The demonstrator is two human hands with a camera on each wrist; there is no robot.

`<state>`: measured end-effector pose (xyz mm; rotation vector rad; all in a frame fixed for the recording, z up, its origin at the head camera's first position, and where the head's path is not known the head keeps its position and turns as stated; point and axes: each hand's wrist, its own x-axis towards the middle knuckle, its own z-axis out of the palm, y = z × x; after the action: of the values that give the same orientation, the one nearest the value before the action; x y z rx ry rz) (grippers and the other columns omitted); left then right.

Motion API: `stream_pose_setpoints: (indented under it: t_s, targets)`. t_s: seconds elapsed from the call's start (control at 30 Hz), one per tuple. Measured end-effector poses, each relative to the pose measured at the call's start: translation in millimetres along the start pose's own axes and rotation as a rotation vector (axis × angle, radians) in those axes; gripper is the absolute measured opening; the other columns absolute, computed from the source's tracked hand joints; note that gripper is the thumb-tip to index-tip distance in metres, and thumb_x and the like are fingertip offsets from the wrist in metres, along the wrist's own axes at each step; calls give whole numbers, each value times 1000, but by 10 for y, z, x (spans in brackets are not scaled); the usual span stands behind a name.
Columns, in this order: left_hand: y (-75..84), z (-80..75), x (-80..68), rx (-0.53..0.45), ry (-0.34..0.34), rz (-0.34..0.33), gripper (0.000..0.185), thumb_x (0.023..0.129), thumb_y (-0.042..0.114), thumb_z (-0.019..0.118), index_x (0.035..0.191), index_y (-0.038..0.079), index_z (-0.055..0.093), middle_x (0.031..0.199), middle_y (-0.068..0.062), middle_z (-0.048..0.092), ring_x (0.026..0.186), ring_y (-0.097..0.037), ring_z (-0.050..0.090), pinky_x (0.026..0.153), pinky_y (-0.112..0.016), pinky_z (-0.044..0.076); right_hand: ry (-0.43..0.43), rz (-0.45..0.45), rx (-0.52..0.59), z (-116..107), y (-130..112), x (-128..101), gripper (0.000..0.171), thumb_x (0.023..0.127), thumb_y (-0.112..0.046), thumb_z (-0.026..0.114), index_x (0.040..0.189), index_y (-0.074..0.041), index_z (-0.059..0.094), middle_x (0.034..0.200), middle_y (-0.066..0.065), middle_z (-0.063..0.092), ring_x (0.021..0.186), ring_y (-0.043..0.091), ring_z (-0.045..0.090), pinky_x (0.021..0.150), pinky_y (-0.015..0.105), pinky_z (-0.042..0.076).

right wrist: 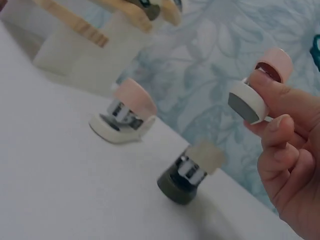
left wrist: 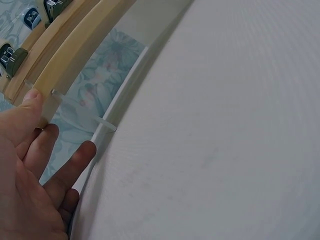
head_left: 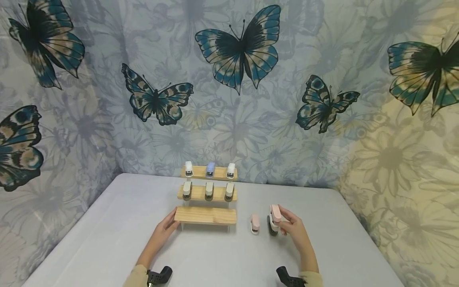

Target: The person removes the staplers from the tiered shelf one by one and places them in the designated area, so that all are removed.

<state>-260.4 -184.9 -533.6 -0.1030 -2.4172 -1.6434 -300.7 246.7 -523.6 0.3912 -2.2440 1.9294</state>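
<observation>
A three-tier wooden rack (head_left: 206, 215) stands on the grey table (head_left: 107, 239). Its top two shelves carry small staplers (head_left: 209, 170); the bottom shelf is bare. My left hand (head_left: 167, 227) touches the left end of the bottom shelf (left wrist: 55, 70), fingers fairly straight, thumb against the wood. My right hand (head_left: 287, 223) pinches a pink and white mini stapler (right wrist: 260, 82) just above the table, right of the rack. A second pink stapler (head_left: 255, 224) and a dark green stapler (right wrist: 187, 172) stand on the table beside that hand.
A butterfly-printed fabric backdrop (head_left: 236, 52) wraps around the back and both sides of the table. Black wrist camera mounts (head_left: 159, 275) show at the bottom edge. Bare table surface lies in front of the rack and to its left.
</observation>
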Motion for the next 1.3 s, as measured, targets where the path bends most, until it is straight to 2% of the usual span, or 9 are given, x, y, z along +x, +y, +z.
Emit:
stream_pose_setpoints:
  t_s: [0.17,0.33,0.5,0.63,0.73,0.93,1.07,1.2,1.3]
  targets:
    - [6,-16,4,-3,-8,4,55,74,44,46,121,20,30,123,4,27,110,-13,25,88,-36,23,16,44,61,-91,-200,-96,47,74,-13,54,118,-10,37,106,12,43,39,7,35,31,24,31]
    - [-7,-11,-18,-3,-18,45,53,76,40,46,122,18,30,123,0,28,111,-16,25,88,-37,24,-13,90,127,-198,-278,-196,49,77,-11,51,121,-4,31,99,7,46,39,7,36,31,24,31]
    - [-4,23,-23,-12,-7,42,53,75,40,47,121,18,32,121,2,31,110,-14,26,87,-35,25,48,131,84,-291,-256,-249,47,76,-12,52,119,-5,35,99,4,46,39,8,38,32,23,36]
    - [16,17,1,2,3,43,53,75,40,47,120,19,32,121,2,32,109,-15,27,87,-37,25,71,123,34,-344,-207,-226,46,75,-14,53,117,-4,36,95,10,47,38,9,39,32,25,37]
    - [26,-7,29,22,4,50,53,75,40,47,121,19,31,121,3,30,109,-14,27,87,-38,25,79,169,42,-361,-134,-207,50,72,-17,57,117,-6,38,99,11,46,38,10,39,32,24,37]
    - [26,-49,31,102,28,136,48,79,33,45,121,17,31,121,-3,32,108,-20,30,82,-41,30,40,249,100,-324,-23,-198,55,68,-17,60,117,-7,38,98,16,44,37,13,39,31,25,37]
    - [10,-50,38,87,4,150,48,79,32,45,122,16,29,122,-6,30,109,-22,27,82,-43,28,24,272,92,-325,-20,-203,55,69,-16,59,117,-6,36,86,14,48,38,13,40,32,25,38]
    - [-23,-31,23,57,3,123,49,79,33,45,122,17,30,123,-5,29,110,-22,26,84,-42,27,8,302,67,-331,-10,-210,55,70,-18,58,118,-7,34,54,13,44,38,14,40,33,26,39]
    - [-36,-15,13,65,9,118,48,79,31,46,122,16,31,122,-5,30,109,-20,28,83,-41,29,-8,311,48,-336,-7,-223,55,72,-16,55,120,-6,30,53,12,45,39,14,41,35,27,40]
